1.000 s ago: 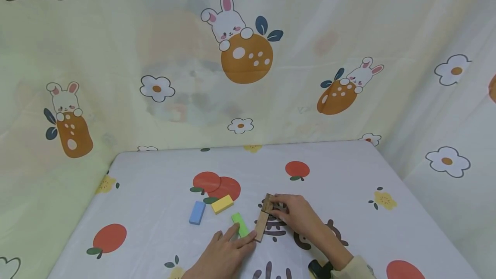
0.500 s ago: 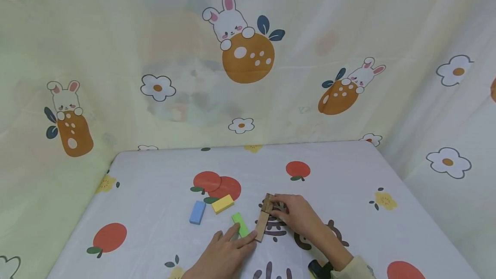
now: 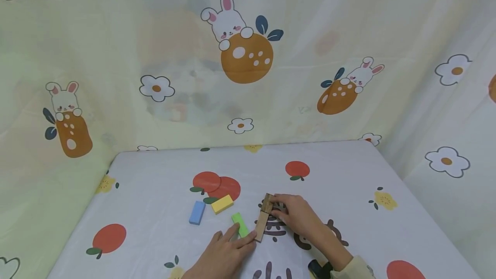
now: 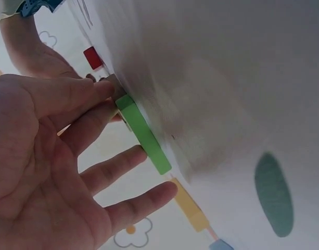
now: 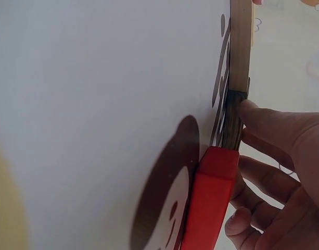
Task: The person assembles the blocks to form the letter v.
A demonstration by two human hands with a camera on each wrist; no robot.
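My right hand (image 3: 300, 214) pinches a dark wooden block (image 3: 267, 203) between thumb and fingertips. This block lies end to end with a light wooden block (image 3: 261, 226). At the near end of the light block, thumb and forefinger of my left hand (image 3: 224, 251) come together on it. Its other fingers are spread, one beside a green block (image 3: 242, 223). In the right wrist view a red block (image 5: 209, 198) overlaps the lower end of the dark one; from the head, my right hand hides it.
Left of the green block lie a yellow block (image 3: 222, 204) and a blue block (image 3: 197, 212). The tabletop cloth (image 3: 155, 193) has printed fruit and flowers. A patterned curtain (image 3: 186, 46) hangs behind. A black object (image 3: 319, 269) shows beside the right sleeve.
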